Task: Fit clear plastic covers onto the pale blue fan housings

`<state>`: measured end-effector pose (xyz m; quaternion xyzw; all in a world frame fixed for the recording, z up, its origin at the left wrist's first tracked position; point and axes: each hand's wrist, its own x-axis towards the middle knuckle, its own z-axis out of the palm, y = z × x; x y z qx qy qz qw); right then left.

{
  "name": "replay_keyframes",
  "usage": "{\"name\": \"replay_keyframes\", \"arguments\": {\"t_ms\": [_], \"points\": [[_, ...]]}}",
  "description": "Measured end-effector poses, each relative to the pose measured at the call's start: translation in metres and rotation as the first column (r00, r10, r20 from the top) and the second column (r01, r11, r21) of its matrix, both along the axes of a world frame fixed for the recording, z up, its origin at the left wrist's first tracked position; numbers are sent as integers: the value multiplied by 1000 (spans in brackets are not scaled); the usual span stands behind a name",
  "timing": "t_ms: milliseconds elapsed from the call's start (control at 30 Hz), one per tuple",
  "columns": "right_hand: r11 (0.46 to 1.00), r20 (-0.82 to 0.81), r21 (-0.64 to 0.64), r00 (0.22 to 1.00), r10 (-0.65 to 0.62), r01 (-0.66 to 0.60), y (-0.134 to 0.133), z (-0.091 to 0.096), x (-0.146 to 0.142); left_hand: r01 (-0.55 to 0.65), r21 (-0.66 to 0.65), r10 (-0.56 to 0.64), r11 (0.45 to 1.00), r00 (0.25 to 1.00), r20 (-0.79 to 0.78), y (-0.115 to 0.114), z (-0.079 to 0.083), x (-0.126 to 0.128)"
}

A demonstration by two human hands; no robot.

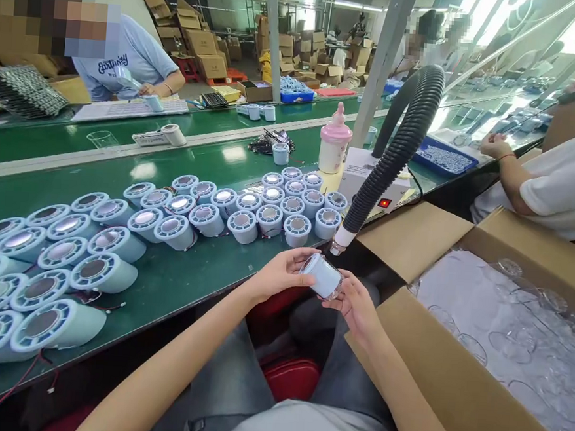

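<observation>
A light blue cylindrical housing [326, 278] with a clear plastic cup around it is held between my two hands, tilted, above my lap. My left hand [286, 271] grips its upper left end, thumb along the near side. At the lower right end, the fingers of my right hand [353, 300] are closed around the clear plastic. Just above hangs the metal-tipped nozzle [341, 240] of a black corrugated hose [401, 144], apart from the housing. Many similar blue housings [175, 230] stand in rows on the green bench [205, 269], with round silvery discs on top and thin wires.
An open cardboard box [403, 322] at my right contains clear plastic cups [519, 343]. A white machine [357, 171] with a lit red switch and a pink-lidded bottle [335, 140] stand behind the housings. Co-workers sit across the bench and at the right.
</observation>
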<state>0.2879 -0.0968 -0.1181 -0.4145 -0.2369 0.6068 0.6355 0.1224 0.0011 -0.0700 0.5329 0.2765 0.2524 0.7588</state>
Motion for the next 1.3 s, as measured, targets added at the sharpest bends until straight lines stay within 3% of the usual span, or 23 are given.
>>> {"name": "replay_keyframes", "arguments": {"t_ms": [267, 467, 667, 800, 967, 1100, 1167, 1233, 1300], "points": [[983, 18, -55, 984, 175, -174, -32, 39, -7, 2, -4, -2, 1000, 999, 50, -45, 15, -34], [933, 91, -57, 929, 358, -354, -45, 56, -9, 8, 43, -12, 999, 995, 100, -69, 19, -54], [893, 144, -157, 885, 443, -421, -45, 72, -18, 12, 164, -22, 986, 998, 62, -77, 25, -71], [867, 138, -223, 866, 480, -445, -42, 76, -26, 28, 169, -35, 985, 999, 38, -77, 28, -80], [886, 232, -234, 862, 451, -400, -38, 78, -33, -64, 260, 64, 963, 998, 8, -80, 25, -90], [893, 300, -249, 847, 439, -375, -36, 80, -35, -90, 459, 96, 884, 995, 11, -79, 23, -94], [897, 331, -264, 840, 430, -355, -34, 81, -34, -89, 617, 100, 782, 995, 16, -76, 22, -94], [906, 341, -273, 848, 405, -323, -31, 82, -32, -98, 757, 126, 646, 992, 21, -72, 22, -94], [908, 305, -291, 870, 386, -301, -28, 84, -30, -107, 833, 157, 543, 987, 24, -70, 23, -95]]}}
